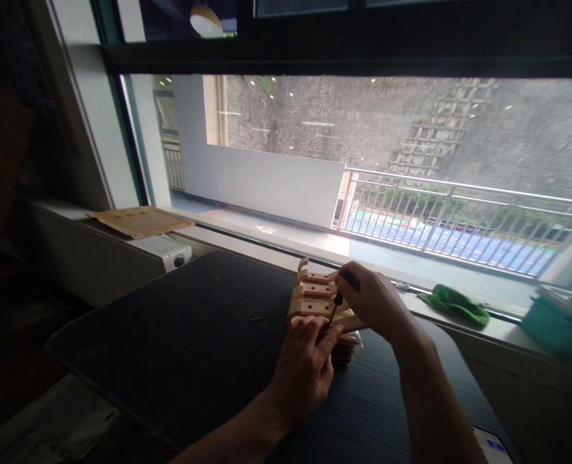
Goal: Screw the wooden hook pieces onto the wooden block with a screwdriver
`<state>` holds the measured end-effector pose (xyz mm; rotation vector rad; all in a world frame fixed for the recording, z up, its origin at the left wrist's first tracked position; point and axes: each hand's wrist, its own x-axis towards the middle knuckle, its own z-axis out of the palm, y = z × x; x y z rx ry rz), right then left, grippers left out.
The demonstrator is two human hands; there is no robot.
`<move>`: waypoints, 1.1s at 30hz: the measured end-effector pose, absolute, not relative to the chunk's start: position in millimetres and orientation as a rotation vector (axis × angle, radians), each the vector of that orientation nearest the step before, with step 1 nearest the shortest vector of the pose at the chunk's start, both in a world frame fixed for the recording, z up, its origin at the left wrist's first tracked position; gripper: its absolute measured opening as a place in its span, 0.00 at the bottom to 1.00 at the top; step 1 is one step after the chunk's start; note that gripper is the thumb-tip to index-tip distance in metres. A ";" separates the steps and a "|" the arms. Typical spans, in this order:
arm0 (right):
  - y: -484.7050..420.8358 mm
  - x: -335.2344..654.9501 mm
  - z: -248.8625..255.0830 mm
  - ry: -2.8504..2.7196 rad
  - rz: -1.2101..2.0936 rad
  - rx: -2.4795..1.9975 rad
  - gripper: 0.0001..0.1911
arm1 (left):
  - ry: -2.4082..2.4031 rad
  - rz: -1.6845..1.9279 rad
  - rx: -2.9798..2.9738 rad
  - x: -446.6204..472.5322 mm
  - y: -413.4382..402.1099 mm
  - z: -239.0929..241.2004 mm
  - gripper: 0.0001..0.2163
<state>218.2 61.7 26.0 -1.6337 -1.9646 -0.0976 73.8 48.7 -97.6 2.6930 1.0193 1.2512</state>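
Observation:
A pale wooden assembly (312,296) of several stacked slats with holes lies on the dark table (194,335). My left hand (303,370) rests closed on its near end, holding it down. My right hand (370,299) is closed round a small dark-handled screwdriver (335,304) whose tip points down into the wood. A small dark screw (257,319) lies loose on the table to the left of the wood.
A window sill runs behind the table, with a green cloth (455,304) on it and a teal box (559,325) at the right. A white heater (163,250) and flat cardboard (138,220) stand at the back left. A phone (493,446) lies at the table's near right corner.

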 end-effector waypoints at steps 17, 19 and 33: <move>59.2 215.2 27.7 -1.994 -0.138 -1.646 0.11 | 1.020 1.230 2.695 73.7 48.3 -94.7 0.24; 62.9 216.6 24.8 -1.954 -0.147 -1.688 0.12 | 1.028 1.214 2.696 73.7 48.3 -94.3 0.24; 58.2 217.2 28.3 -1.958 -0.134 -1.690 0.11 | 1.032 1.210 2.700 73.3 47.7 -93.8 0.25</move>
